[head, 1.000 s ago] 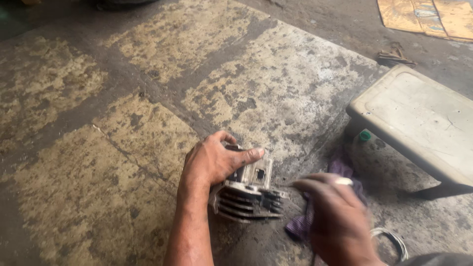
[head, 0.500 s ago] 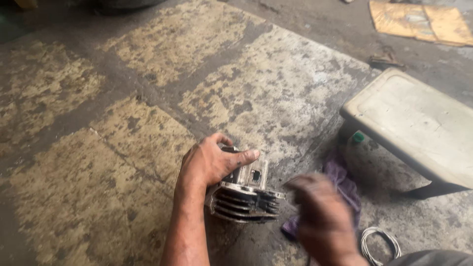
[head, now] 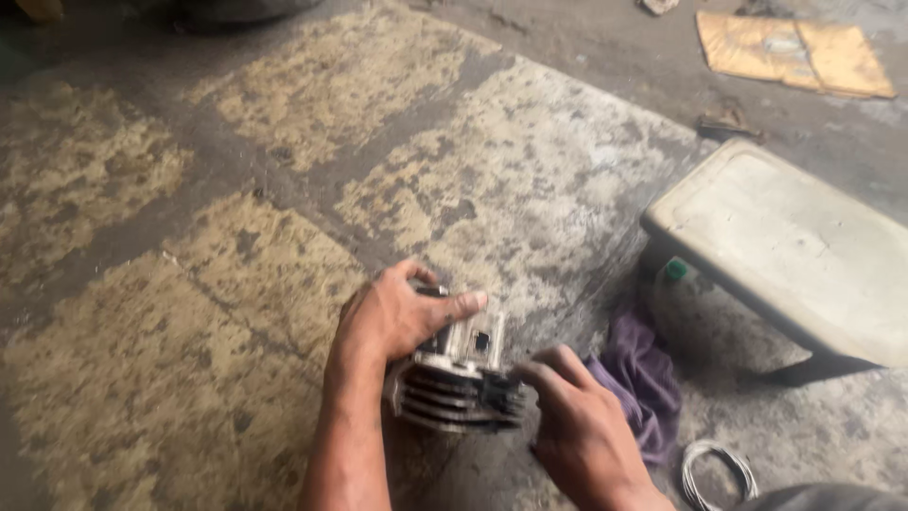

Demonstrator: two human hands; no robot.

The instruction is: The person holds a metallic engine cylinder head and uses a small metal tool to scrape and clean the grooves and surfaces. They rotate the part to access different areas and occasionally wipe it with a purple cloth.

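Observation:
A finned metal engine cylinder (head: 461,383) lies on the stained concrete floor (head: 236,237). My left hand (head: 392,317) grips its upper part from the left, thumb laid across the top. On the right side, my right hand (head: 577,426) rests with its fingertips touching the dark fins. Nothing shows in the right hand; its palm is turned away from the camera.
A purple rag (head: 638,378) lies just right of the cylinder. A low grey plastic stool (head: 794,246) stands at the right, a small green cap (head: 674,270) at its foot. A coil of white wire (head: 719,473) sits at the bottom right. Flattened cardboard (head: 794,52) lies far back.
My right hand has come down and moved left onto the cylinder's fins. The left hand has kept its grip on the cylinder.

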